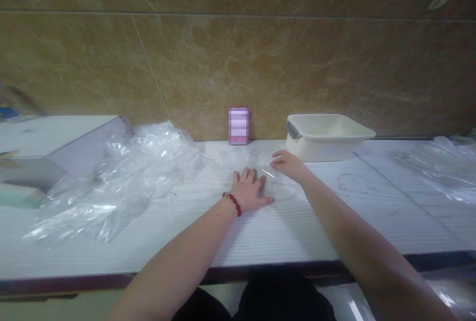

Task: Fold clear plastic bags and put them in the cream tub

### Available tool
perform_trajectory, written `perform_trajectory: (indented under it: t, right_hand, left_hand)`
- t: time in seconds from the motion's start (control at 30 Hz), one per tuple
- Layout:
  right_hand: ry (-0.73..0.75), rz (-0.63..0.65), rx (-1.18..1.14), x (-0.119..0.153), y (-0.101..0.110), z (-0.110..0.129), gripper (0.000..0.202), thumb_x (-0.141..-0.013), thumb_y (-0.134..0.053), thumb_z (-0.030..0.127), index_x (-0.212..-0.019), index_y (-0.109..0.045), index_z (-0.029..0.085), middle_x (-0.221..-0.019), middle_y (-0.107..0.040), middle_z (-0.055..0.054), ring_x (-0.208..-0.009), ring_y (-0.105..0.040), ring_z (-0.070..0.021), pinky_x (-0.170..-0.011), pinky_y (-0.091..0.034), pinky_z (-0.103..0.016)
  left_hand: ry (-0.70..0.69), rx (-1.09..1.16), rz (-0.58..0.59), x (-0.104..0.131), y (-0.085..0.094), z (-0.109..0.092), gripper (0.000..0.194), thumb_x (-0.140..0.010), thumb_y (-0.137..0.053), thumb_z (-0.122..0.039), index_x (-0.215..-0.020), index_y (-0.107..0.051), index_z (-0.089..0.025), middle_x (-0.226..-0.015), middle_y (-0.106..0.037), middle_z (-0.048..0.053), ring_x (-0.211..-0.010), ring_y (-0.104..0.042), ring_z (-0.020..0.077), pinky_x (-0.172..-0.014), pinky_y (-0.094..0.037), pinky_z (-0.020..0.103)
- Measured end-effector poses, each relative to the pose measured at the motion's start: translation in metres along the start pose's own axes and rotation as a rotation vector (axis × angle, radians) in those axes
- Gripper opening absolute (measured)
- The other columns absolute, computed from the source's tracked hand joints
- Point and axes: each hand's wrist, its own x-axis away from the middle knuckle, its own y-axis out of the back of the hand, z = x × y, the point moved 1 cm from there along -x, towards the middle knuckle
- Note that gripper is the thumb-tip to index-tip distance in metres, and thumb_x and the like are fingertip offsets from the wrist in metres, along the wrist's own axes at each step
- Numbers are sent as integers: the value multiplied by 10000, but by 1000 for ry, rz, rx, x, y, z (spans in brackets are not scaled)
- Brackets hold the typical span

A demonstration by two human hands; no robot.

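Clear film [268,173] lies left of the tub [323,148].
It glints between the spread-open left hand [248,193] and the curled right hand [290,164], nearer the tub; its long axis, and whether the right pinches it, I cannot tell.

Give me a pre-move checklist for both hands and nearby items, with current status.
1. Left hand palm down, fingers spread: ok.
2. Right hand gripping the clear plastic between the hands: cannot tell, plastic too faint.
3. Cream bin upright, open-topped: ok.
4. Crumpled plastic lying off to the left of the left hand: ok.
5. Screen of the phone legible: not ok, pixelated.
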Motion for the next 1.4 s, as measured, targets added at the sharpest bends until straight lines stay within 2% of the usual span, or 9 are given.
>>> perform_trajectory:
  t: [0.13,0.23,0.4,0.5,0.6,0.77,0.9,1.07,1.4]
  right_hand:
    - [147,-68,43,8,-4,13,250,-635,-571,261,-864,-485,207,-685,-635,26,-597,-566,-92,-555,-402,-198]
    - [259,-83,68,14,-9,21,257,-637,-577,238,-875,-484,211,-676,-637,34,-631,-573,-92,-613,-408,-205]
    - [308,-12,119,18,-19,24,255,-666,-544,194,-912,-481,210,-720,-646,21,-670,-579,-105,-636,-412,-220]
    - [306,29,162,20,-25,27,264,-676,-518,164,-932,-481,215,-743,-648,15,-694,-580,-111,-642,-408,-221]
    - [302,73,184,24,-27,32,278,-677,-516,158,-947,-486,216,-770,-647,12,-722,-577,-115,-663,-405,-221]
    - [355,121,190,23,-10,33,255,-725,-503,289,-968,-518,212,-877,-628,-13,-795,-562,-123,-721,-399,-235]
    - [432,150,380,15,4,21,204,-758,-449,272,-863,-605,192,-852,-617,-36,-795,-547,-140,-737,-383,-246]
    - [480,280,477,10,-2,7,271,-738,-482,291,-962,-603,197,-906,-597,-59,-854,-524,-164,-780,-362,-257]
    - [447,300,482,11,-3,6,358,-732,-498,338,-1056,-555,195,-951,-572,-81,-877,-503,-183,-798,-346,-279]
  left_hand:
    - [215,360,-238,-12,7,9,393,-777,-359,-417,-1059,-462,-163,-880,-589,93,-837,-543,187,-758,-402,331]
    - [321,713,-238,-20,4,20,336,-792,-357,-376,-1064,-444,-198,-706,-601,27,-625,-566,129,-600,-438,252]
    - [349,1038,-229,-25,-7,28,336,-786,-380,-389,-1073,-453,-233,-708,-616,8,-657,-588,116,-593,-451,219]
    - [345,965,-259,-25,-5,25,325,-802,-346,-385,-1048,-487,-227,-734,-629,6,-669,-589,111,-618,-449,214]
    - [394,760,-254,-24,2,23,343,-812,-313,-388,-897,-576,-186,-744,-637,22,-674,-584,117,-626,-444,216]
    - [404,506,-255,-20,7,26,332,-781,-367,-378,-672,-592,-160,-661,-626,32,-647,-571,128,-623,-432,233]
    - [378,494,-242,-21,-1,33,126,-701,-488,-205,-780,-576,-162,-687,-628,15,-629,-572,108,-610,-430,212]
    - [373,428,-231,-23,-5,38,219,-686,-498,-150,-888,-582,-162,-840,-638,41,-735,-585,120,-708,-434,233]
    - [341,267,-141,-18,8,34,317,-664,-496,-164,-965,-593,-145,-932,-630,62,-857,-572,165,-778,-419,239]
